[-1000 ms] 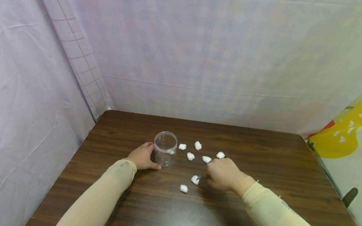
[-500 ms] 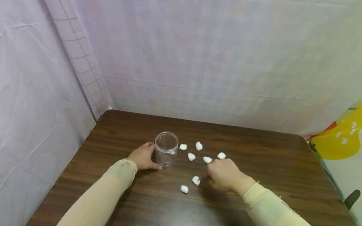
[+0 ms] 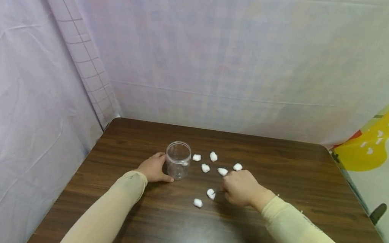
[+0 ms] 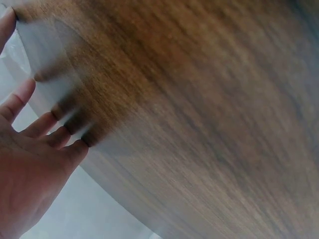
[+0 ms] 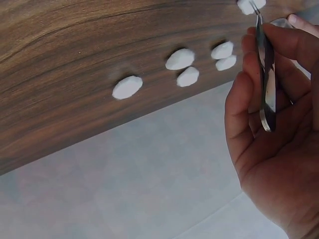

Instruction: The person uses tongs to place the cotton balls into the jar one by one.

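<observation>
A clear, lidless jar [image 3: 178, 162] stands upright on the brown table. My left hand [image 3: 154, 168] lies against its left side, thumb near the base. In the left wrist view, its fingers [image 4: 42, 124] are spread, tips on the tabletop. My right hand [image 3: 242, 188] pinches metal tweezers [image 5: 267, 74] between thumb and fingers. The tweezer tips meet a white cotton ball [image 3: 211, 193]; whether they squeeze it cannot be told. Another cotton ball [image 3: 198, 203] lies just nearer me. Through the jar wall shows a white piece [image 3: 185, 164], inside or behind it.
Several more cotton balls lie beyond the hands, among them one cotton ball [image 3: 213, 156] toward the back and one [image 3: 237, 167] beside the right knuckles. The wood-grain table [image 3: 132, 215] ends at a pale curtain [image 3: 216, 111]. Yellow-patterned cloth [image 3: 367, 150] hangs at the right.
</observation>
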The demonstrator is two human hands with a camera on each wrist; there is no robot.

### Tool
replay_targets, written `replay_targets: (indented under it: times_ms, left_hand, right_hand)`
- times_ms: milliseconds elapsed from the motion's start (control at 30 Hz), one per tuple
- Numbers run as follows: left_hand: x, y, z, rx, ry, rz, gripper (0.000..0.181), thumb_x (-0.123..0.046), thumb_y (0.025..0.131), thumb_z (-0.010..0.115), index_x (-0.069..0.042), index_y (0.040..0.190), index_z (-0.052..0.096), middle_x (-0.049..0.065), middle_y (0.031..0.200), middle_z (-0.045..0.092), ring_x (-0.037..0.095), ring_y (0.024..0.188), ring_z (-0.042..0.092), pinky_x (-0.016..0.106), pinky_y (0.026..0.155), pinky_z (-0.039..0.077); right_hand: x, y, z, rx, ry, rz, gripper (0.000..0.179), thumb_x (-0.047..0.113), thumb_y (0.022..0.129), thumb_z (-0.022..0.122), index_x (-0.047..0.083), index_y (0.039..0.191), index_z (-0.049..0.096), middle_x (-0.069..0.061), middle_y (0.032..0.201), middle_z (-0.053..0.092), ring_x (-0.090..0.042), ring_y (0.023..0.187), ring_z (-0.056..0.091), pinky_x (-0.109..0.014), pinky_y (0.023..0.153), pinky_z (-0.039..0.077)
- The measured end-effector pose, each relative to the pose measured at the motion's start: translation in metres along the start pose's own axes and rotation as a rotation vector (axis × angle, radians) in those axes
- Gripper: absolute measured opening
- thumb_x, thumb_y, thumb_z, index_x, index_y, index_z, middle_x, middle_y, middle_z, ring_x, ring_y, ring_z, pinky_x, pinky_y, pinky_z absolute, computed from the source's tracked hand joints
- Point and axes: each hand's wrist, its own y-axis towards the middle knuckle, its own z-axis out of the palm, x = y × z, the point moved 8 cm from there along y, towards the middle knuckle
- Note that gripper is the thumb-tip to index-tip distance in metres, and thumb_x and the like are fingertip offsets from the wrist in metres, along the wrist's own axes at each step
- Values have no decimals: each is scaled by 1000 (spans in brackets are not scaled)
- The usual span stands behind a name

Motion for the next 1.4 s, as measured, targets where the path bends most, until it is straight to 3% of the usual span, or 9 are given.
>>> replay_targets:
  times_ms: [600, 867, 1100, 1400]
  left_hand:
    - [0, -1, -2, -5, 1, 0, 99, -53, 70, 87, -9, 148, 46, 22, 150, 41, 43, 132, 45, 56, 107, 38]
    - [2, 0, -1, -3, -2, -4, 100, -53, 71, 86, -9, 150, 44, 21, 151, 40, 43, 133, 43, 56, 108, 37]
    - [3, 2, 1, -2, 6, 1, 100, -54, 70, 86, -9, 150, 44, 21, 151, 40, 43, 133, 43, 57, 107, 37]
    - [3, 1, 1, -3, -7, 8, 99, -54, 70, 86, -8, 148, 45, 22, 151, 40, 43, 133, 44, 57, 107, 38]
  right_hand:
    - [-9, 0, -5, 18, 12, 30, 34, 17, 64, 72, 28, 51, 42, 14, 54, 41, -11, 46, 42, -37, 38, 40]
    - [-18, 2, -20, 12, 21, 46, 19, 16, 67, 72, 29, 59, 59, 15, 61, 49, -10, 52, 46, -34, 40, 40]
    - [-25, 12, -37, -15, 24, 30, 24, 14, 68, 71, 27, 58, 53, 16, 63, 45, -8, 51, 40, -29, 40, 36]
    - [-31, 34, -63, -20, -3, 58, 22, 14, 70, 71, 28, 60, 57, 16, 63, 48, -9, 50, 41, -31, 40, 37]
